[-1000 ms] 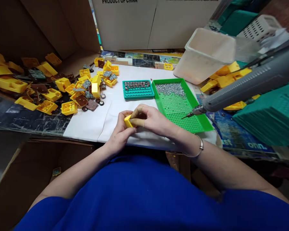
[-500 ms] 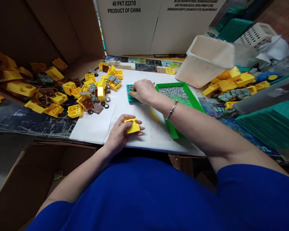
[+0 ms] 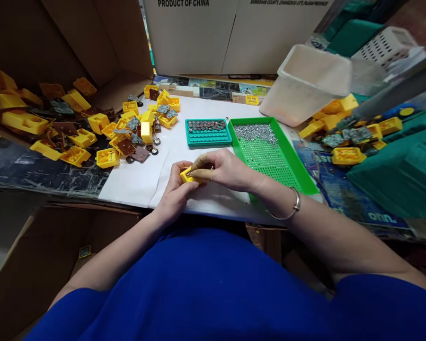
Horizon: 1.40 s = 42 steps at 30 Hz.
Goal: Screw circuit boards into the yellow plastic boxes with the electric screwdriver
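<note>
Between the fingers and thumb of my left hand (image 3: pixel 175 194) is a small yellow plastic housing (image 3: pixel 185 175), its hollow side facing up. My right hand (image 3: pixel 225 169) reaches in from the right, thumb and forefinger pinched at the housing's opening. A small dark metallic part shows at those fingertips, too small to name. Behind the hands lies a teal tray (image 3: pixel 208 137), its back rows filled with small round metallic pieces. To the right sits a green perforated tray (image 3: pixel 298 168) with a heap of small silver screws (image 3: pixel 255 132) at its far end.
Yellow housings with circuit boards and small speakers (image 3: pixel 154 151) are piled at the left, reaching into a cardboard box (image 3: pixel 124 71). A translucent bin (image 3: pixel 305 85) stands back right, beside more yellow housings (image 3: pixel 348 155). An open carton (image 3: pixel 31 251) is below the table at left.
My right hand has come from the teal tray back to the yellow housing in my left hand. The housing has been turned so its hollow side faces up.
</note>
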Motion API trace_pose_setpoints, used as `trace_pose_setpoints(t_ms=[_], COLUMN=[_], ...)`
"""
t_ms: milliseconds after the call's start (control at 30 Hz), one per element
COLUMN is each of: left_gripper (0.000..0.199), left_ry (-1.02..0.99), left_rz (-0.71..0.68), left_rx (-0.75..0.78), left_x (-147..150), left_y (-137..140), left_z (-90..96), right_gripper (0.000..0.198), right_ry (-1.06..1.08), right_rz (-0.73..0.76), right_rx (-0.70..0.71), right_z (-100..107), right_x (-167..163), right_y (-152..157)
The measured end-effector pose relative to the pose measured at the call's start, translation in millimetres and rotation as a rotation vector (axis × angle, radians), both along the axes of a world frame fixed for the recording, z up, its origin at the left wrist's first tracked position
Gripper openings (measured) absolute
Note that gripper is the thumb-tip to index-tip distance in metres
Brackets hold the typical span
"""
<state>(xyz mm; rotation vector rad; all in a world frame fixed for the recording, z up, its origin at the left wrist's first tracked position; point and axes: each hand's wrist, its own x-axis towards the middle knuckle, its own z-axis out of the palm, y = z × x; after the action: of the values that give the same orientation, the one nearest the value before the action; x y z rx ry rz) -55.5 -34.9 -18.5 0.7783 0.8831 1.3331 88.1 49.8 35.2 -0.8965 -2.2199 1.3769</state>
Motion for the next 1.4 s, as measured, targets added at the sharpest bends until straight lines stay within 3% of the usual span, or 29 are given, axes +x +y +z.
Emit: trace_pose_setpoints(t_ms=[133,200,267,400,567,633,700,800,900,1000,1100,1200,1333,1400], left_gripper=[0.044,0.04,0.037,0.034,0.025,0.027,0.028,0.025,0.021,0.021,0.023,0.024,0.023,0.023], left_ry=[0.187,0.34,0.461,0.49,0.371,0.226,0.096,0.058,0.078,0.06,0.021,-0.012,-0.059,-0.081], left_rz=[0.012,0.05,0.084,0.013,-0.092,-0.084,-0.056,-0.024,-0.035,-0.065,-0.063,-0.052,-0.062,-0.06], left_rx=[0.106,0.13,0.141,0.152,0.105,0.016,-0.076,-0.096,-0.072,-0.078,-0.091,-0.109,-0.134,-0.141], left_x=[-0.8,-0.8,-0.5,-1.6,-6.1,-9.0,-13.2,-20.6,-25.2,-25.0,-22.1,-19.2,-16.4,-14.5], left_y=[-3.3,-5.2,-6.6,-6.0,-2.5,-3.0,-5.2,-10.1,-13.8,-14.5,-13.0,-10.7,-7.8,-6.6], left_z=[-6.8,-5.0,-0.8,5.7,5.9,7.7,11.2,16.7,18.7,17.2,15.2,15.1,18.0,19.8], right_gripper=[0.007,0.006,0.002,0.03,0.032,0.031,0.027,0.023,0.029,0.025,0.021,0.016,0.019,0.015], right_ry=[-0.12,-0.234,-0.301,-0.347,-0.265,-0.152,-0.129,-0.4,-0.683,-0.74,-0.717,-0.63,-0.213,-0.058], right_rz=[0.014,-0.023,-0.087,-0.181,0.086,0.052,-0.123,-0.282,-0.264,-0.221,-0.224,-0.25,-0.128,-0.075], right_rx=[0.176,0.304,0.344,0.233,-0.041,-0.048,0.138,0.506,0.658,0.725,0.677,0.584,0.355,0.343], right_z=[0.0,2.9,4.8,1.1,2.5,8.3,12.3,6.8,-10.7,-25.3,-25.1,-12.0,4.6,5.4], right_x=[-1.1,-3.4,-4.7,-1.8,12.9,21.7,29.7,35.8,34.2,29.6,25.2,22.0,21.9,23.3], right_y=[-7.9,-11.2,-13.3,-6.2,17.5,27.1,34.8,39.9,38.9,38.0,37.3,29.4,3.9,-9.9])
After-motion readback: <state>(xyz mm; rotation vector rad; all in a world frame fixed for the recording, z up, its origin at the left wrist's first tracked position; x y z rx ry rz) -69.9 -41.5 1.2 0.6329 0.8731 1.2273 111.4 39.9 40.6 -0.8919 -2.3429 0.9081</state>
